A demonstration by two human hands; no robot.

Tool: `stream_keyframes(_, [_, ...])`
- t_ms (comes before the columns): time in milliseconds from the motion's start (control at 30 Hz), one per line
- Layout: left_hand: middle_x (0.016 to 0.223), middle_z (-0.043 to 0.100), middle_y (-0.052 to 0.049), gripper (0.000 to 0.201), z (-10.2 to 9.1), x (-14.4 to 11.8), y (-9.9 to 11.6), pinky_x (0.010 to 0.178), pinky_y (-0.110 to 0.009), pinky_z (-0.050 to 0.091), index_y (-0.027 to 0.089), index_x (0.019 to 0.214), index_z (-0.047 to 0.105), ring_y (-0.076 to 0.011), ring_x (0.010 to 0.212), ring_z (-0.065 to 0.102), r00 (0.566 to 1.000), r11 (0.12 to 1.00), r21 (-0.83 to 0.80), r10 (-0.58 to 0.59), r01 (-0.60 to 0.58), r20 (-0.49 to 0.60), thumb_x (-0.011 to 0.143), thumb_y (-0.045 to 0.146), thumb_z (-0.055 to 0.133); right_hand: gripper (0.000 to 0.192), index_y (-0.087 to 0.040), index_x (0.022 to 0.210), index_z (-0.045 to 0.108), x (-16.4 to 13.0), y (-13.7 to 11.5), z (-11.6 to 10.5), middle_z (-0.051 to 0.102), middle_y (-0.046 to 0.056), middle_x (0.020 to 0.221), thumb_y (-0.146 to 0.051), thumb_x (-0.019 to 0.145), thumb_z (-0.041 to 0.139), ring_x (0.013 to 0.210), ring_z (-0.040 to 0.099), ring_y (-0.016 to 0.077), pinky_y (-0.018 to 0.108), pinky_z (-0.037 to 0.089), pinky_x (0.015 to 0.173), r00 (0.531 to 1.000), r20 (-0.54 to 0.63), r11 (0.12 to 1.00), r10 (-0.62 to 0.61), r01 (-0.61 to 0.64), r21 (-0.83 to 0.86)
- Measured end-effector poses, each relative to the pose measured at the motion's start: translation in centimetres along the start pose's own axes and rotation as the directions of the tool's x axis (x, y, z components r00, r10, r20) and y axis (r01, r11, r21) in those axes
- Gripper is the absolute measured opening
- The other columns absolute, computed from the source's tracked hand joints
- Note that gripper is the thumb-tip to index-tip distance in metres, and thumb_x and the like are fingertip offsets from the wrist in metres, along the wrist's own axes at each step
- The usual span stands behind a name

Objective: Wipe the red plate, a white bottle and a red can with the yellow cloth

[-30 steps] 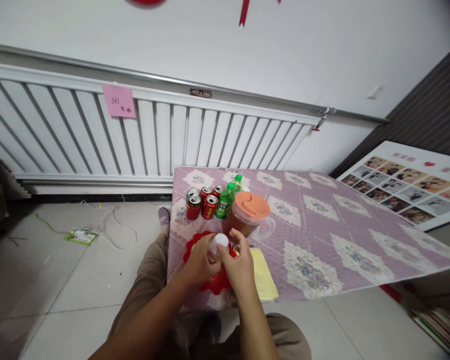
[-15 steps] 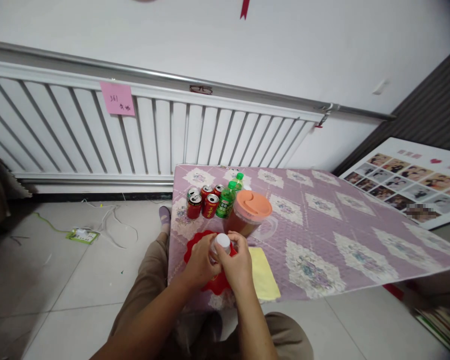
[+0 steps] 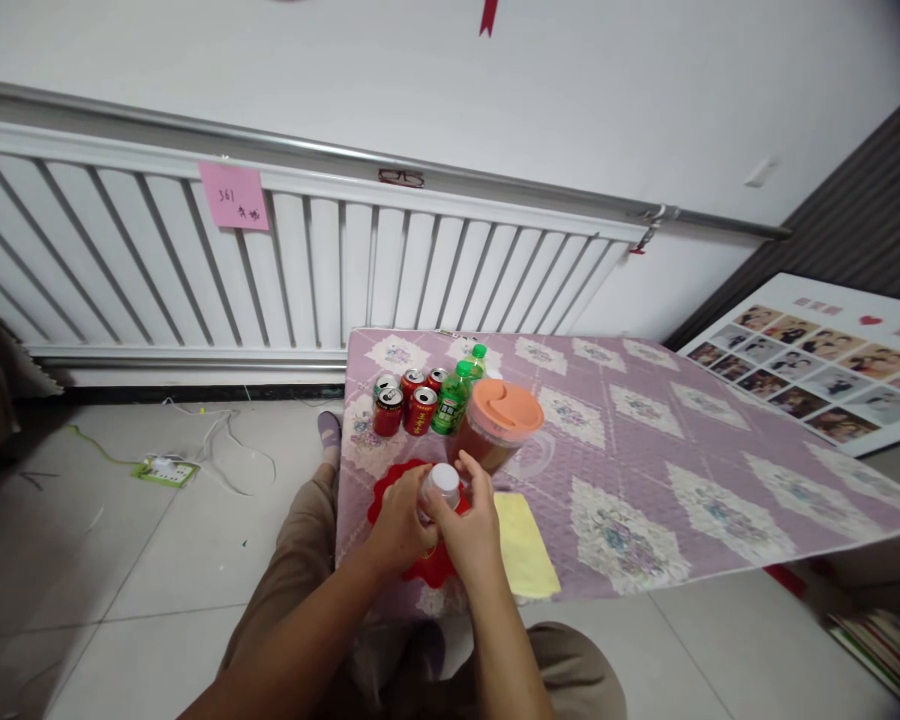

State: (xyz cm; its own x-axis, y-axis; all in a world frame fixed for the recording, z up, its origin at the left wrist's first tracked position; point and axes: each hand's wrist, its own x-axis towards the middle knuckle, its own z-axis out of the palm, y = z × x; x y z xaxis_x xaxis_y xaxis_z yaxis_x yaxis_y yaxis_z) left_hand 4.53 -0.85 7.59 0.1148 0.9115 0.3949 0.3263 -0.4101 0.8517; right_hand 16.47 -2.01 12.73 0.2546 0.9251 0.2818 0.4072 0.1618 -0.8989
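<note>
Grasping white-capped bottle [image 3: 444, 482] upright: left hand [image 3: 400, 517] around its side, right hand [image 3: 472, 522] at its upper part. Positioned over red mat [image 3: 433, 568] on desk [image 3: 555, 470], with contact hidden by the hands. Obstructed just beyond by tub [image 3: 506, 410], partly screening green bottles [image 3: 448, 410]; flanked by cans [image 3: 421, 412] beyond-left, yellow cloth [image 3: 526, 550] at right.

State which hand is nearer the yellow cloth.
Right. The right hand is beside the yellow cloth; the left hand is farther away, across the white-capped bottle.
</note>
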Motion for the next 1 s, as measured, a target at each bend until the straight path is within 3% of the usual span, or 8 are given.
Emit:
stream_keyframes(133, [0.127,0.064,-0.012,0.071,-0.2,0.1,0.3,0.096,-0.046,0.055,0.019,0.136,0.051,-0.0291,0.113,0.063,0.998,0.998,-0.028,-0.058,0.059,0.037,0.069,0.011,0.073,0.059,-0.022,0.131,0.059,-0.1,0.3,0.3,0.064,0.01,0.116,-0.042,0.077,0.069,0.113,0.06,0.0275,0.051,0.046,0.104,0.998,-0.063,1.0,-0.027,0.026,-0.013])
stream_keyframes(300, [0.127,0.064,-0.012,0.072,-0.3,0.1,0.7,0.095,-0.046,0.055,0.019,0.137,0.052,-0.03,0.113,0.063,0.995,0.996,-0.036,-0.084,0.086,0.05,0.069,0.011,0.074,0.055,-0.023,0.134,0.055,-0.4,0.4,0.3,0.064,0.011,0.127,-0.036,0.081,0.063,0.121,0.059,0.0268,0.051,0.045,0.107,1.0,-0.006,0.998,-0.03,0.03,0.05])
stream_keyframes(400, [0.127,0.064,-0.013,0.071,-0.4,0.1,0.9,0.097,-0.046,0.054,0.019,0.135,0.054,-0.0316,0.116,0.062,0.996,0.996,-0.024,-0.083,0.084,0.042,0.068,0.012,0.075,0.061,-0.024,0.139,0.052,-0.5,0.2,0.2,0.061,0.012,0.135,-0.037,0.081,0.064,0.126,0.057,0.0271,0.05,0.043,0.109,1.0,0.017,0.998,-0.012,0.011,0.063])
stream_keyframes(500, [0.128,0.064,-0.013,0.069,-0.5,0.2,1.1,0.098,-0.045,0.054,0.019,0.134,0.054,-0.0317,0.117,0.062,0.996,0.996,-0.028,-0.078,0.079,0.046,0.068,0.013,0.076,0.071,-0.022,0.14,0.052,-0.3,0.1,0.2,0.062,0.012,0.129,-0.041,0.075,0.072,0.122,0.059,0.0288,0.051,0.044,0.108,1.0,-0.027,1.0,0.004,-0.003,0.03])
stream_keyframes(600, [0.128,0.064,-0.013,0.069,-0.5,0.2,1.2,0.097,-0.045,0.054,0.019,0.134,0.054,-0.0309,0.116,0.062,0.995,0.996,-0.029,-0.08,0.082,0.051,0.069,0.012,0.075,0.068,-0.021,0.138,0.054,-0.1,0.3,0.4,0.065,0.011,0.121,-0.042,0.075,0.07,0.118,0.061,0.0285,0.052,0.045,0.106,0.998,-0.055,1.0,-0.021,0.022,0.014])
stream_keyframes(800, [0.126,0.064,-0.013,0.073,-0.5,0.2,1.0,0.096,-0.046,0.055,0.019,0.135,0.053,-0.0311,0.113,0.064,0.995,0.996,-0.026,-0.088,0.09,0.056,0.067,0.012,0.076,0.063,-0.023,0.141,0.05,-0.5,0.4,0.5,0.067,0.011,0.125,-0.036,0.081,0.066,0.116,0.064,0.0254,0.048,0.048,0.105,0.999,-0.022,0.996,-0.04,0.041,0.074])
stream_keyframes(1000, [0.126,0.064,-0.013,0.074,-0.3,0.3,1.0,0.094,-0.046,0.055,0.019,0.135,0.052,-0.0303,0.11,0.064,0.992,0.992,-0.038,-0.118,0.12,0.049,0.067,0.013,0.078,0.08,-0.022,0.146,0.045,-0.4,0.1,0.4,0.065,0.012,0.129,-0.041,0.074,0.073,0.121,0.062,0.028,0.05,0.047,0.106,0.998,-0.062,0.997,0.016,-0.012,0.072])
